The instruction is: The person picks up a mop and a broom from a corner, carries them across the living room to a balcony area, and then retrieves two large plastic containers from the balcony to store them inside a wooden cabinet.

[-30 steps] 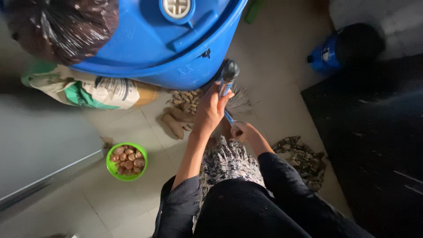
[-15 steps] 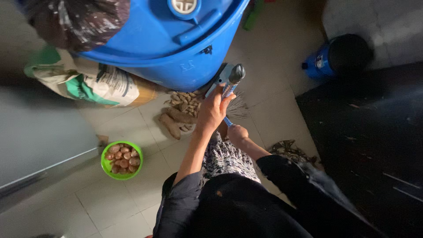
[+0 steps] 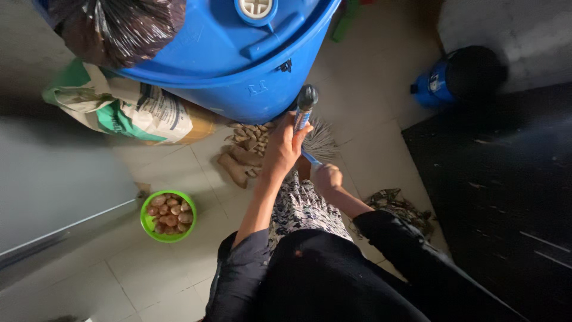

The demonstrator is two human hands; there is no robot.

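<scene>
A pale tiled floor (image 3: 179, 274) with thin grout lines fills the lower left, smooth and dull in the dim light. A big round blue plastic drum (image 3: 238, 65) stands at the top of the view, its lid moulded with ridges and fitted with a pale screw cap (image 3: 255, 7). A dark, glossy plastic bag (image 3: 116, 27), crinkled and tied, rests on the drum's left edge. To the right lies a flat black mat (image 3: 494, 197). A woven sack (image 3: 128, 110), white and green and slumped, leans beside the drum. A smaller blue container with a black top (image 3: 462, 74) stands well apart at the upper right. A round green plastic bowl (image 3: 168, 216) on the floor holds brown, rounded lumps. Knobbly tan roots (image 3: 244, 152) lie piled against the drum's base.

The left hand (image 3: 285, 149) has its fingers clamped around a slim stick-like tool (image 3: 304, 110), blue along the shaft with a dark rounded end, held upright just in front of the drum. The right hand (image 3: 326, 177) sits just below, fingers curled shut on the tool's lower blue part.
</scene>
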